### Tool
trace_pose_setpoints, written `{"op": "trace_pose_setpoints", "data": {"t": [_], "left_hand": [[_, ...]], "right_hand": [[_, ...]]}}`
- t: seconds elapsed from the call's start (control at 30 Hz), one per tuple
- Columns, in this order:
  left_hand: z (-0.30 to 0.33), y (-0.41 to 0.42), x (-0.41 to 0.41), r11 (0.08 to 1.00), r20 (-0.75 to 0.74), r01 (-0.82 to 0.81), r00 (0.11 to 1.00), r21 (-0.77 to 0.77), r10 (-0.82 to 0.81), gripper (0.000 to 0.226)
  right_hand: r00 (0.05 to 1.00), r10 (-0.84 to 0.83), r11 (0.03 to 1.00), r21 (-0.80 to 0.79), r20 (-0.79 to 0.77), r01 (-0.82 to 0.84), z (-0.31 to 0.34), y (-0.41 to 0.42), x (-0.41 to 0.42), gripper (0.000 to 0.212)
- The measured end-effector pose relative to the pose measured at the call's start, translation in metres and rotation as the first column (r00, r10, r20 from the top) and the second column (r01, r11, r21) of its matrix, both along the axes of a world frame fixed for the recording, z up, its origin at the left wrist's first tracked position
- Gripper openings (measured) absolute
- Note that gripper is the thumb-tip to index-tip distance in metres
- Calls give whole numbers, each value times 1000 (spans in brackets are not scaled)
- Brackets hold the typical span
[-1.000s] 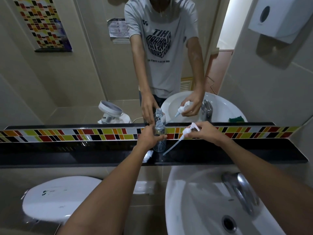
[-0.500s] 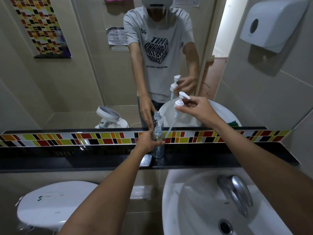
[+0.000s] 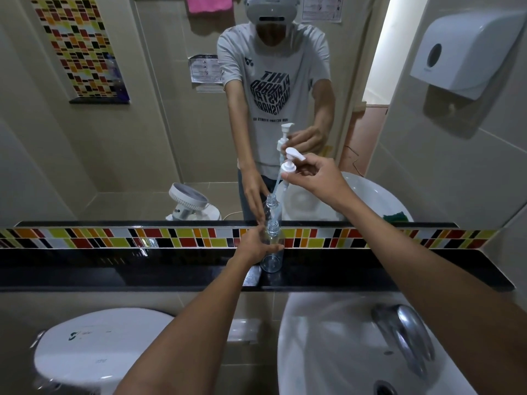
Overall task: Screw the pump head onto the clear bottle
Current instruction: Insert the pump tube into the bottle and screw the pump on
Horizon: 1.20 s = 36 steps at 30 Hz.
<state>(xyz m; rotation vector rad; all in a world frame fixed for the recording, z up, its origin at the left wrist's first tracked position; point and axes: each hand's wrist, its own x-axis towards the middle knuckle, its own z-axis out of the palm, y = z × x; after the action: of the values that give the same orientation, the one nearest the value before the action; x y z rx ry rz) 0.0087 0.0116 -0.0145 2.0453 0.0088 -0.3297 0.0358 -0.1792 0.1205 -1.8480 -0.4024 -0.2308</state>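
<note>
Head view: on the black ledge point(image 3: 171, 269) under the mirror stands the clear bottle point(image 3: 272, 252), upright and uncapped, with the left hand point(image 3: 255, 246) wrapped round its body. Above the bottle, the right hand point(image 3: 316, 178) pinches the white pump head point(image 3: 289, 166), whose dip tube slants down toward the bottle's open neck.

Beige tiled walls point(image 3: 470, 172); wall mirror point(image 3: 148, 143); multicoloured mosaic strip point(image 3: 114, 238); black ledge point(image 3: 114, 269); white basin point(image 3: 328, 337), chrome tap point(image 3: 405, 334); towel dispenser point(image 3: 464, 52).
</note>
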Motion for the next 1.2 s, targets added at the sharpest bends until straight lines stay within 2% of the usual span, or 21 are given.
{"op": "trace_pose_setpoints", "data": {"t": [0.33, 0.57, 0.8, 1.03, 1.2], "left_hand": [[0, 2, 6, 999, -27, -2, 1000, 35, 3, 67], [-2, 3, 6, 1000, -24, -17, 1000, 26, 17, 65], [-3, 3, 3, 999, 12, -25, 1000, 28, 24, 66], [-2, 2, 1, 999, -1, -36, 999, 3, 36, 72], [-2, 3, 1, 999, 12, -36, 999, 13, 36, 70]], "right_hand": [[992, -7, 995, -104, -126, -6, -53, 13, 0, 47], [970, 39, 995, -78, -238, -59, -84, 23, -5, 42], [962, 71, 991, -90, -265, -98, -97, 24, -10, 38], [979, -44, 990, -141, -198, 16, -106, 28, -15, 33], [973, -149, 959, -267, -174, 99, -105, 33, -13, 45]]}}
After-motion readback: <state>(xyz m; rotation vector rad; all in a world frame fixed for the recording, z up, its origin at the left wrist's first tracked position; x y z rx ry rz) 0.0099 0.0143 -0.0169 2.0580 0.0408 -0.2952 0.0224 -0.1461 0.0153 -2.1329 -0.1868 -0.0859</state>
